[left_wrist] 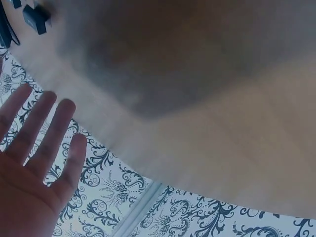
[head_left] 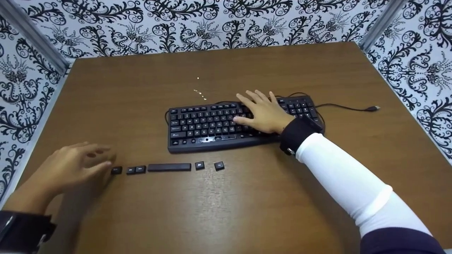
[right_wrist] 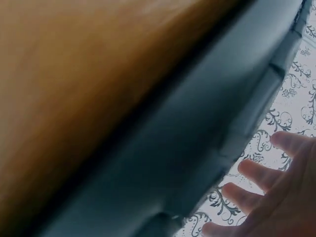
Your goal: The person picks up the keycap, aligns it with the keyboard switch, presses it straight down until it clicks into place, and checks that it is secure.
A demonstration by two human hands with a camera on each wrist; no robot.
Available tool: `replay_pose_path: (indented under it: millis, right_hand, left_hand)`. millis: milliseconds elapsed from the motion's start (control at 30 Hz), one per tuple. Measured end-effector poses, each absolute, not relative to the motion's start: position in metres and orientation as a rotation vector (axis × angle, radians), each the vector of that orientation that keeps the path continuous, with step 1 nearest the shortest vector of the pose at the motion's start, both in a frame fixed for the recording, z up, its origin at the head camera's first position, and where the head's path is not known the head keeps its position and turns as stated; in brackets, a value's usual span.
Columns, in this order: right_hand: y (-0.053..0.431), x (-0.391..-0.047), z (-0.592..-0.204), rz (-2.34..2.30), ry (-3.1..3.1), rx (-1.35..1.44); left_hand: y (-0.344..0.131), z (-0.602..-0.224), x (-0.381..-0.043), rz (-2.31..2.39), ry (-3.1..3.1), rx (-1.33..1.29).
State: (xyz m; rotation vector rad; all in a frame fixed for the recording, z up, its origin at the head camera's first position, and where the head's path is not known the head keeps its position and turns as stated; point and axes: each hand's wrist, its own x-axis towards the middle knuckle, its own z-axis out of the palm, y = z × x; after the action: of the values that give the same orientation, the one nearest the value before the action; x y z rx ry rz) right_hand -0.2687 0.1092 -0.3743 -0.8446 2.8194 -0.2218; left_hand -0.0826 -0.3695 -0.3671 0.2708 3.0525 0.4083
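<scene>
A black keyboard (head_left: 208,121) lies across the middle of the table. My right hand (head_left: 266,113) rests on its right half with fingers spread, covering some keys. In the right wrist view, the keyboard's front edge (right_wrist: 163,123) runs diagonally beside the spread fingers (right_wrist: 259,175). Several loose keycaps lie in a row in front of the keyboard, among them a long space bar (head_left: 169,167) and a square keycap (head_left: 219,165) at the right end. My left hand (head_left: 76,165) hovers beside the leftmost keycap (head_left: 116,170), its fingers (left_wrist: 52,133) extended and holding nothing.
The keyboard's cable ends in a USB plug (head_left: 372,108) on the right of the table (head_left: 226,211). Small pale bits (head_left: 200,93) are scattered behind the keyboard. Patterned black-and-white panels (head_left: 204,28) border the table at the back and both sides.
</scene>
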Motion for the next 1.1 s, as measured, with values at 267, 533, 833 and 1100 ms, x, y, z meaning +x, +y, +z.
replay_pose_path:
  millis: [267, 533, 833, 1100]
  right_hand:
    - [0.116, -0.266, -0.382, -0.203, 2.789, -0.859]
    - [0.118, -0.267, -0.383, -0.190, 2.773, -0.857]
    - [0.130, -0.265, -0.377, -0.196, 2.724, -0.914]
    - [0.133, -0.268, -0.370, -0.134, 2.694, -0.898]
  left_hand:
    - [-0.367, -0.381, -0.065, 0.450, 2.975, 0.247]
    - [-0.368, -0.393, -0.062, 0.382, 2.998, 0.244]
    - [-0.358, -0.391, -0.071, 0.337, 3.006, 0.282]
    - [-0.351, -0.390, -0.080, 0.320, 3.022, 0.289]
